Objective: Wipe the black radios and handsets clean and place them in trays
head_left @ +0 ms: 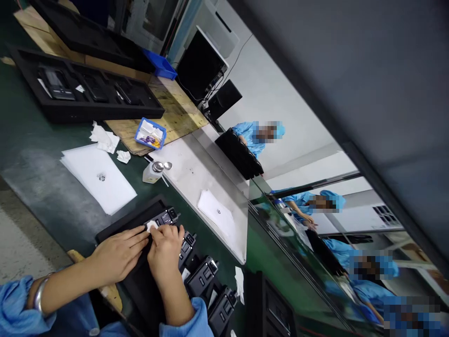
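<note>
My right hand [164,250] is closed, pinching a small white tissue [152,225] against a black handheld device [166,217]. Beside it, my left hand [121,252] lies with fingers stretched out toward the same device, a silver bangle on that wrist. The fingers partly hide the device. It sits at the far end of a black foam tray [115,226] in front of me. Several similar devices, such as one black device [202,276], lie in a row to the right of my hands.
A stack of white sheets [100,178] and crumpled tissues [105,138] lie beyond my left hand. A dispenser bottle [153,173] stands near a blue basket [150,134]. Another foam tray [101,110] holds devices. A conveyor [280,229] runs at right; co-workers [249,135] sit beyond.
</note>
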Action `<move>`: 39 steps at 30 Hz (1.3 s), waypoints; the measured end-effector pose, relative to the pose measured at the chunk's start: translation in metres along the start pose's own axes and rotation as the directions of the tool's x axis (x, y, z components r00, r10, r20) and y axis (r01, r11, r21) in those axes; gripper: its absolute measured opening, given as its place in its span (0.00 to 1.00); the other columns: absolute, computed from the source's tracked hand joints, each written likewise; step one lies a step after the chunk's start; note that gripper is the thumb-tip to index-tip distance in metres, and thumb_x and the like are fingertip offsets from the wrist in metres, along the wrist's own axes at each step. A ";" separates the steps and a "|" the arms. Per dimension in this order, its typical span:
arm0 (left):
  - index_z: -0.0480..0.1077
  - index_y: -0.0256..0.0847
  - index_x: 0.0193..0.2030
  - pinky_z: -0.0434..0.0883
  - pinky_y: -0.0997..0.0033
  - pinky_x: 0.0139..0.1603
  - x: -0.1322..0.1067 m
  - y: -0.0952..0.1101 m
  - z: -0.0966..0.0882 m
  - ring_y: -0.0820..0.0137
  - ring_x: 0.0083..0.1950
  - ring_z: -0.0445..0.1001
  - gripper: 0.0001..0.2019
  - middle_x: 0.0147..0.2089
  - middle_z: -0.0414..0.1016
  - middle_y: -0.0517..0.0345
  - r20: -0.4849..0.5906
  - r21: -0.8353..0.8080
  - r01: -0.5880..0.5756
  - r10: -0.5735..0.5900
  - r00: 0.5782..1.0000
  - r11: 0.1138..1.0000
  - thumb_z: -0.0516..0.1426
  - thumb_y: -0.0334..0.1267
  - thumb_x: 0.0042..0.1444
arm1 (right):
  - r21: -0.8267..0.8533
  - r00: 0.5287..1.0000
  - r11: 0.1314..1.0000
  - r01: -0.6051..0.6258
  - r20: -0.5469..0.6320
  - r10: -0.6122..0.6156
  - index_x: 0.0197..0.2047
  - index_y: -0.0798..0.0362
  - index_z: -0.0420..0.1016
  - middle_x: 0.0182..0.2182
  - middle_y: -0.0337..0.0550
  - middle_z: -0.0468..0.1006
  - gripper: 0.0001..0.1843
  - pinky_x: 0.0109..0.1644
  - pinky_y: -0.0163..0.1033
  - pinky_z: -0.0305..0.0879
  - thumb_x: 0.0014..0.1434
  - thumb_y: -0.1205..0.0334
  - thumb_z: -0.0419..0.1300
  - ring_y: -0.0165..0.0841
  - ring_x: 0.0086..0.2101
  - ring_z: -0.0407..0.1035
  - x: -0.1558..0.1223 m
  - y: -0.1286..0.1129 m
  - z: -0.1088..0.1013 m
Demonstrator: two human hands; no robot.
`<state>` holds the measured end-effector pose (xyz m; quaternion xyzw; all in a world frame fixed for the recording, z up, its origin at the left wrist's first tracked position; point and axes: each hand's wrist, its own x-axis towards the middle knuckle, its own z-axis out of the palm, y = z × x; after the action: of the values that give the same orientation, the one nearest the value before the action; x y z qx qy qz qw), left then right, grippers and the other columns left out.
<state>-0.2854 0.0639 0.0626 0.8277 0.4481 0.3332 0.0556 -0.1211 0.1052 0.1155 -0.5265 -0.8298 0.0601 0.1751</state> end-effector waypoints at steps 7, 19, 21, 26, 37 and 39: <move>0.74 0.42 0.57 0.67 0.53 0.65 -0.007 0.014 -0.002 0.60 0.62 0.72 0.18 0.59 0.77 0.55 0.035 -0.020 -0.065 0.066 0.997 0.998 0.52 0.30 0.64 | 0.310 0.973 0.949 -0.064 -0.193 0.128 0.42 0.45 0.84 0.38 0.44 0.77 0.17 0.45 0.42 0.68 0.61 0.71 0.55 0.36 0.41 0.70 -0.029 0.093 -0.066; 0.52 0.43 0.74 0.56 0.46 0.72 0.023 0.077 0.035 0.55 0.75 0.53 0.35 0.75 0.52 0.53 0.474 -0.151 -0.114 0.173 0.864 0.982 0.57 0.40 0.60 | 0.150 0.996 0.985 0.090 0.002 -0.091 0.43 0.40 0.85 0.36 0.41 0.77 0.23 0.45 0.40 0.65 0.62 0.76 0.55 0.34 0.39 0.67 -0.003 0.128 -0.057; 0.47 0.45 0.75 0.55 0.45 0.72 0.021 0.075 0.034 0.56 0.75 0.51 0.36 0.76 0.49 0.55 0.499 -0.145 -0.106 0.165 0.851 0.984 0.55 0.41 0.62 | 0.151 0.993 0.982 0.111 0.026 -0.116 0.43 0.41 0.85 0.37 0.42 0.77 0.22 0.44 0.40 0.65 0.62 0.76 0.55 0.34 0.38 0.66 -0.007 0.136 -0.060; 0.39 0.48 0.76 0.56 0.48 0.72 0.021 0.077 0.030 0.57 0.76 0.50 0.38 0.77 0.46 0.58 0.507 -0.123 -0.109 0.157 0.848 0.986 0.54 0.41 0.63 | 0.149 0.989 0.981 0.123 0.057 -0.133 0.42 0.42 0.85 0.36 0.42 0.77 0.21 0.43 0.40 0.64 0.63 0.75 0.55 0.34 0.37 0.66 -0.032 0.159 -0.079; 0.59 0.42 0.71 0.57 0.61 0.71 0.020 0.076 0.027 0.62 0.70 0.62 0.28 0.70 0.64 0.55 0.307 -0.036 -0.244 0.243 0.920 0.969 0.53 0.43 0.65 | 0.172 0.964 0.984 -0.045 -0.250 0.087 0.47 0.48 0.81 0.35 0.44 0.74 0.20 0.41 0.43 0.64 0.63 0.73 0.52 0.35 0.36 0.67 -0.077 0.092 -0.045; 0.62 0.41 0.69 0.57 0.61 0.70 0.018 0.077 0.029 0.62 0.69 0.65 0.26 0.68 0.67 0.54 0.278 -0.006 -0.249 0.241 0.930 0.968 0.53 0.42 0.65 | 0.043 0.964 0.999 -0.033 -0.261 0.043 0.48 0.49 0.81 0.34 0.45 0.74 0.20 0.43 0.46 0.63 0.62 0.73 0.51 0.36 0.35 0.65 -0.079 0.078 -0.033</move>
<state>-0.2069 0.0381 0.0796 0.9162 0.3339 0.2123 0.0636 -0.0126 0.0663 0.1060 -0.5421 -0.7878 0.0093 0.2922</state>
